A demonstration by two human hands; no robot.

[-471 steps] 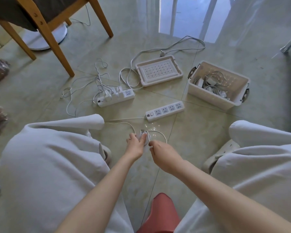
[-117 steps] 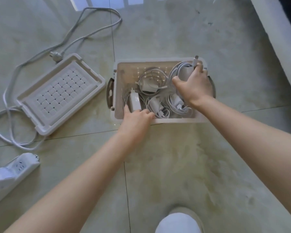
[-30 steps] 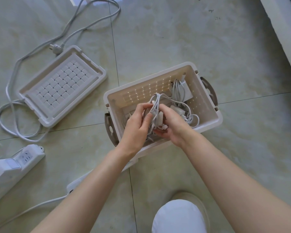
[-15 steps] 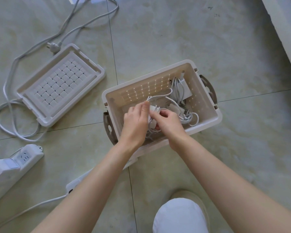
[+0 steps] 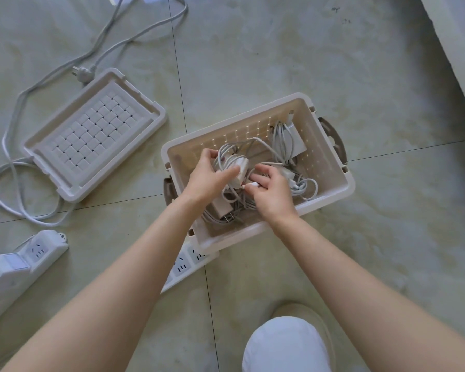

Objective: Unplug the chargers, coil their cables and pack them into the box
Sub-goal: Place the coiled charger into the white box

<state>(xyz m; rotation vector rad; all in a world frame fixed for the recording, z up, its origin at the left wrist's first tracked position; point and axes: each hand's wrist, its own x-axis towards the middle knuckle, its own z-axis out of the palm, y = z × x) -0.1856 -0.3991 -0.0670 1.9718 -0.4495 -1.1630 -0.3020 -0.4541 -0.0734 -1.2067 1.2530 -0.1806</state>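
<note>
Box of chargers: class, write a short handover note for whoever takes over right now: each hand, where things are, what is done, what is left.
Left hand grips a coiled charger over the box.
Right hand pinches a cable end beside it.
Other coiled chargers lie in the box; the lid lies on the floor to its left.
Done: several chargers packed.
Left: set this one down; a white block, perhaps a charger, sits on the far-left strip: unplug, coil, pack it.
</note>
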